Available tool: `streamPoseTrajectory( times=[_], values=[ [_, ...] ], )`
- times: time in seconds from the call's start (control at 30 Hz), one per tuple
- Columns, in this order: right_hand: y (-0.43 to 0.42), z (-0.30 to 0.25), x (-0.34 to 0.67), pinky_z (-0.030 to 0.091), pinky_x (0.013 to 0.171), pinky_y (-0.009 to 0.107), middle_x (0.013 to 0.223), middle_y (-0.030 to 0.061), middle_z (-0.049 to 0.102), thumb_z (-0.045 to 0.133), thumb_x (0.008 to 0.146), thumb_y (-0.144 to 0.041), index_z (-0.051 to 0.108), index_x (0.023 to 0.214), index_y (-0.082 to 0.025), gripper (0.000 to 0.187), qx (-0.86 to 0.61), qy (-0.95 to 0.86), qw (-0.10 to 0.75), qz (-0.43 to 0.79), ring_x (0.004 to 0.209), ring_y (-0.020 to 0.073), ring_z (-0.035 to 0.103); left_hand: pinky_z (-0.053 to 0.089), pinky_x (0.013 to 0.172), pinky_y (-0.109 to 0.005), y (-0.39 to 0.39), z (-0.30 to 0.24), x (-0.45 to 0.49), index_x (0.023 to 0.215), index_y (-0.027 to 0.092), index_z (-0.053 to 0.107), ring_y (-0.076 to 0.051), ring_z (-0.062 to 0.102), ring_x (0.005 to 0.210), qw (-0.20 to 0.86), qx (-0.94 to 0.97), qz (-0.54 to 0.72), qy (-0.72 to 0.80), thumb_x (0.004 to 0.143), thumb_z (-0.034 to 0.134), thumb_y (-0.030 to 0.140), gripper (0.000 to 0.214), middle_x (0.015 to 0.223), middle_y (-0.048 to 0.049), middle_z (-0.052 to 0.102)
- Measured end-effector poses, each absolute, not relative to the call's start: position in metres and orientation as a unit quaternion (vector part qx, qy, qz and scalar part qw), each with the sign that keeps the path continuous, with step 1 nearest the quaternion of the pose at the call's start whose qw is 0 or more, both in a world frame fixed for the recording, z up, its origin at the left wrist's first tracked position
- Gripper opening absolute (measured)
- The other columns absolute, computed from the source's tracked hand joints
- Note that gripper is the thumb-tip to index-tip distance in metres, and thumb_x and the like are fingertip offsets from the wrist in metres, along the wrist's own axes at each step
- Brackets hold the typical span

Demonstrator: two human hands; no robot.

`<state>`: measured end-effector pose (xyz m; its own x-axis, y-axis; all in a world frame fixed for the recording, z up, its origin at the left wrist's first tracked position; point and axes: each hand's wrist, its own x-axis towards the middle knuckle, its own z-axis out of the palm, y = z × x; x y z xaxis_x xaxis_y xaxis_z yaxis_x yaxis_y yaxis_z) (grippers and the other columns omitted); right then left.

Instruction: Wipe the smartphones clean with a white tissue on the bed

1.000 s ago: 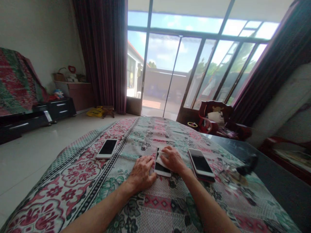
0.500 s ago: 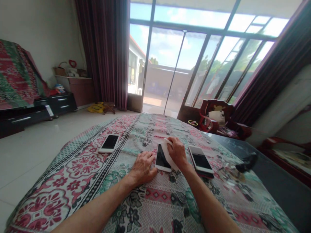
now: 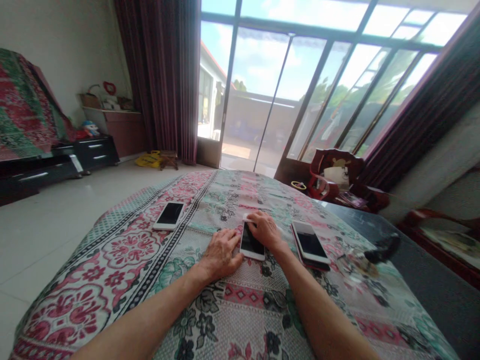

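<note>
A white smartphone (image 3: 252, 246) with a dark screen lies face up on the patterned cloth, between my hands. My left hand (image 3: 221, 254) rests along its left side, fingers at the edge and thumb by the lower left corner, gripping it. Over the phone's upper part, my right hand (image 3: 266, 231) is closed on a white wiping cloth (image 3: 246, 217). Most of that cloth is hidden under the fingers. A second white smartphone (image 3: 170, 216) lies to the left. To the right, a third one (image 3: 310, 243) sits on a dark red, flat item (image 3: 319, 266).
The floral tablecloth (image 3: 131, 250) covers the surface before me. At right are a blurred clear object (image 3: 354, 265) and a black object (image 3: 382, 248). Beyond stand a dark grey table (image 3: 360, 222), a red wooden chair (image 3: 318, 170) and glass doors (image 3: 262, 100).
My right hand has moved left across the phone's top, and the white cloth, spread along the right side before, is now mostly under the fingers. My left hand stays at the phone's edge.
</note>
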<state>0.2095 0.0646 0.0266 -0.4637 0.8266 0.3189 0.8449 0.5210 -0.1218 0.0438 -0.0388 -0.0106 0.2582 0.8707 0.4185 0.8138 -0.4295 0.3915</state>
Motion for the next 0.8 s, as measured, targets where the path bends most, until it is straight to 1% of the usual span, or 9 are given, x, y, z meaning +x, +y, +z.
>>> streamPoseTrajectory(
  times=[0.07,0.13,0.23,0.33,0.43,0.6,0.8],
  values=[
    [0.062,0.024,0.214,0.037,0.089,0.027,0.109,0.0079,0.066,0.052,0.089,-0.029,0.064,0.111,-0.02,0.026,-0.475,-0.865,0.162,-0.001,0.102,0.0207,0.057,0.038,0.102,-0.042,-0.04,-0.009,0.044,0.113,0.019,0.062,-0.027,0.049,0.116,0.045,0.793,0.287,0.536,0.08,0.058,0.03,0.035,0.123,-0.01,0.06],
    [0.061,0.023,0.217,0.037,0.09,0.027,0.11,0.0084,0.066,0.047,0.092,-0.03,0.063,0.112,-0.019,0.028,-0.467,-0.87,0.16,0.011,0.103,0.0201,0.057,0.038,0.102,-0.042,-0.04,-0.008,0.044,0.113,0.018,0.062,-0.027,0.049,0.116,0.04,0.793,0.283,0.537,0.08,0.058,0.03,0.035,0.122,-0.01,0.06],
    [0.061,0.02,0.216,0.036,0.092,0.028,0.113,0.0068,0.064,0.037,0.096,-0.027,0.065,0.108,-0.022,0.031,-0.472,-0.868,0.154,-0.008,0.103,0.019,0.057,0.039,0.102,-0.04,-0.039,-0.009,0.044,0.113,0.019,0.062,-0.026,0.05,0.116,0.032,0.797,0.28,0.535,0.082,0.056,0.028,0.033,0.122,-0.0095,0.06],
    [0.061,0.016,0.211,0.036,0.092,0.03,0.117,0.0055,0.061,0.043,0.093,-0.025,0.066,0.109,-0.026,0.028,-0.504,-0.849,0.149,-0.042,0.102,0.0206,0.056,0.039,0.102,-0.04,-0.038,-0.01,0.043,0.113,0.019,0.063,-0.025,0.051,0.116,0.031,0.797,0.28,0.534,0.084,0.055,0.027,0.031,0.123,-0.0091,0.06],
    [0.058,0.016,0.207,0.036,0.091,0.03,0.116,0.0038,0.061,0.046,0.09,-0.023,0.067,0.109,-0.027,0.029,-0.518,-0.842,0.147,-0.036,0.102,0.0206,0.055,0.04,0.102,-0.038,-0.036,-0.01,0.041,0.109,0.019,0.066,-0.025,0.052,0.115,0.041,0.798,0.282,0.531,0.083,0.057,0.027,0.029,0.122,-0.0087,0.062],
    [0.039,0.021,0.207,0.036,0.093,0.03,0.112,0.0036,0.064,0.048,0.089,-0.021,0.07,0.106,-0.027,0.029,-0.498,-0.854,0.151,-0.023,0.101,0.0195,0.056,0.041,0.103,-0.037,-0.032,-0.013,0.039,0.101,0.02,0.071,-0.024,0.055,0.114,0.057,0.792,0.3,0.529,0.08,0.063,0.029,0.024,0.122,-0.008,0.064],
    [0.005,0.018,0.215,0.039,0.09,0.03,0.108,0.0018,0.065,0.054,0.088,-0.027,0.073,0.098,-0.03,0.022,-0.446,-0.876,0.18,-0.02,0.095,0.0172,0.058,0.04,0.104,-0.036,-0.027,-0.019,0.037,0.101,0.023,0.072,-0.023,0.056,0.115,0.063,0.796,0.304,0.519,0.078,0.065,0.029,0.025,0.12,-0.0065,0.065]
  ],
)
